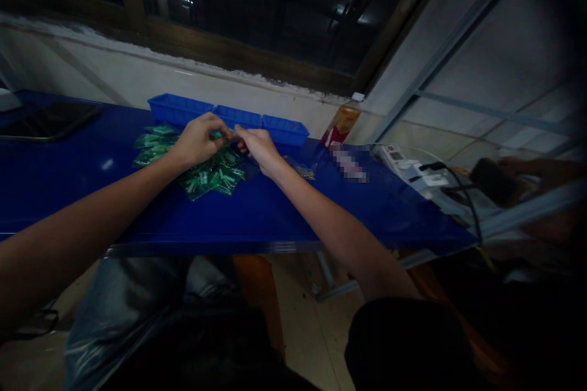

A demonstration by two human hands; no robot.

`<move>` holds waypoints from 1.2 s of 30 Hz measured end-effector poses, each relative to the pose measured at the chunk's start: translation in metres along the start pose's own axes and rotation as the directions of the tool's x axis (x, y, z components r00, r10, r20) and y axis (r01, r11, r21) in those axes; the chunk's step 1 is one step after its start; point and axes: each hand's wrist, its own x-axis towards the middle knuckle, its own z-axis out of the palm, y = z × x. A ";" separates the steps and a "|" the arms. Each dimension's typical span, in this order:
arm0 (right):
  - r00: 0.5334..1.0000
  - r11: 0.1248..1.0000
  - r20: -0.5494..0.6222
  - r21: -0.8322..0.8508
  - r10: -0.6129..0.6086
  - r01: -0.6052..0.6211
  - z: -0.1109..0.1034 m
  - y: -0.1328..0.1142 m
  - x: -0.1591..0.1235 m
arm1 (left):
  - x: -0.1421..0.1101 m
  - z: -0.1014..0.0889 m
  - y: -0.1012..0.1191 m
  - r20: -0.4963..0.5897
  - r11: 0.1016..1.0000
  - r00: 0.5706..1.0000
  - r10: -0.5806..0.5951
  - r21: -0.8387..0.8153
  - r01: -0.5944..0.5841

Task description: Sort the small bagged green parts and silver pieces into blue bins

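Observation:
My left hand [200, 139] and my right hand [257, 145] meet fingertip to fingertip above the blue table [151, 211]. Both are closed in a pinch; whatever sits between the fingertips is too small and dark to name. Below them spreads a pile of small clear plastic bags [213, 177] with green and pale strips in them, partly covered by my left hand and wrist. Beside my right wrist lies a small heap of thin brass-coloured pieces [302, 170], partly hidden by the forearm.
Blue plastic bins [181, 109] stand in a row along the wall. A dark tablet or phone [50, 120] lies far left. At right are a red and yellow packet [340, 126] and a power strip [392, 156] with plugs and cables. Another person's hand [520, 166] shows beyond a metal frame.

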 end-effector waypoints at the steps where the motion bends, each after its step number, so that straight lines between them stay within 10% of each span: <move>1: 0.999 0.998 0.017 0.048 0.033 -0.034 0.001 -0.002 -0.001 | -0.001 0.000 0.002 -0.035 1.000 0.999 0.023 0.018 -0.022; 7: 0.999 0.994 -0.024 0.105 -0.028 0.030 0.005 -0.002 -0.002 | 0.001 0.000 0.001 -0.097 0.997 0.995 0.005 0.077 0.002; 13: 0.958 0.956 -0.076 -0.121 -0.278 0.267 0.003 0.007 0.004 | 0.001 -0.007 0.007 -0.021 0.946 0.946 -0.324 -0.031 0.324; 22: 0.797 0.663 0.175 -0.468 -0.578 0.584 0.005 -0.002 -0.013 | 0.003 -0.005 -0.001 0.082 0.818 0.869 -0.488 -0.303 0.488; 31: 0.848 0.729 0.130 -0.456 -0.513 0.511 0.006 0.004 -0.007 | 0.004 -0.002 -0.005 0.007 0.830 0.901 -0.434 -0.387 0.403; 36: 0.979 0.965 0.029 -0.163 -0.202 0.204 0.007 0.008 0.003 | 0.004 -0.003 -0.004 -0.101 0.994 0.989 -0.104 -0.045 0.100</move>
